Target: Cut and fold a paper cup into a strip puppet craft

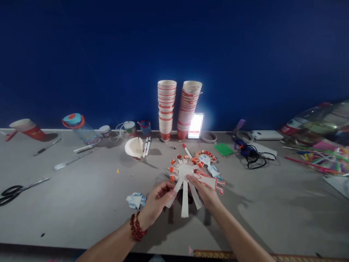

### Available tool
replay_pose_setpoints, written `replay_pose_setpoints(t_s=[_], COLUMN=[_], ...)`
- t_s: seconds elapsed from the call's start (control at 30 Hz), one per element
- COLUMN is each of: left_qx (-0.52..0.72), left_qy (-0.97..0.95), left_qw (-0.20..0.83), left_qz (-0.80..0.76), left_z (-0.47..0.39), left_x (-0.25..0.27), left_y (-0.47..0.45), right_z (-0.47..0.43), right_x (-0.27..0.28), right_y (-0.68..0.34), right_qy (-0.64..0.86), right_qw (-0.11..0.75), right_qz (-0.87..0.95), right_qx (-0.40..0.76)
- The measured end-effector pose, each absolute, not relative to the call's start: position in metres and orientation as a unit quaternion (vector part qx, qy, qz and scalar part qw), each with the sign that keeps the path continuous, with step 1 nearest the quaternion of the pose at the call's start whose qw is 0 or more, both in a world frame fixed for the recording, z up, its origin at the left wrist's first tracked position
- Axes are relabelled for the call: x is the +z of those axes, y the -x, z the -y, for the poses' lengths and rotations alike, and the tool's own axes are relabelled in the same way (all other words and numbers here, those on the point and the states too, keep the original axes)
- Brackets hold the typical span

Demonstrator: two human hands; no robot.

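Note:
Held above the desk is a paper cup cut into strips (185, 198), its round white base in the middle. Several strips on its far side are curled over with orange ends, while those toward me hang straight. My left hand (158, 203) pinches one straight strip. With its thumb on the base, my right hand (205, 193) grips the cup from the right. A red-outlined paper figure (208, 181) shows behind my right hand; whether it touches the cup I cannot tell. Beyond lies a paper doll (213, 170) in blue. A small blue-edged paper cutout (135, 200) rests left of my left hand.
Two tall stacks of paper cups (165, 109) stand by the blue wall beside a bright phone-like screen (195, 125). A cut cup piece (133, 148), markers (146, 146), scissors (16, 191) and a water bottle (84, 131) lie left. A corded tool (247, 151) lies right.

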State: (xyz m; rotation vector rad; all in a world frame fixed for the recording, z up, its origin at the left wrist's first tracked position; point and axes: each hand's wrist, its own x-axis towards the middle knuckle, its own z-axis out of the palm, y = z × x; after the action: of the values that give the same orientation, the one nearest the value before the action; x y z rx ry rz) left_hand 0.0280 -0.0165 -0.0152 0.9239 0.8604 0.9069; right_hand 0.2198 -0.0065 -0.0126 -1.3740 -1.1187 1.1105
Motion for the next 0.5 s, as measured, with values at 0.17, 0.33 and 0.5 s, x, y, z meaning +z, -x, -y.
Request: replay_pose_setpoints(t_s=[0.17,0.33,0.5], left_qx=[0.33,0.32,0.392], left_qy=[-0.429,-0.452,-0.453], left_qw=[0.73,0.709,0.654], left_qz=[-0.418,-0.435,-0.462], left_z=[0.015,0.014,0.007], left_x=[-0.012,-0.014,-0.019], left_y=[-0.026,-0.025,-0.022], right_z=[0.0,-0.003,-0.015], right_x=[-0.019,-0.016,-0.012], right_y=[-0.224,-0.221,-0.235], right_qy=[0.559,0.557,0.459], right_qw=[0.509,0.499,0.484], right_qz=[0.446,0.456,0.545], right_qx=[0.48,0.483,0.508])
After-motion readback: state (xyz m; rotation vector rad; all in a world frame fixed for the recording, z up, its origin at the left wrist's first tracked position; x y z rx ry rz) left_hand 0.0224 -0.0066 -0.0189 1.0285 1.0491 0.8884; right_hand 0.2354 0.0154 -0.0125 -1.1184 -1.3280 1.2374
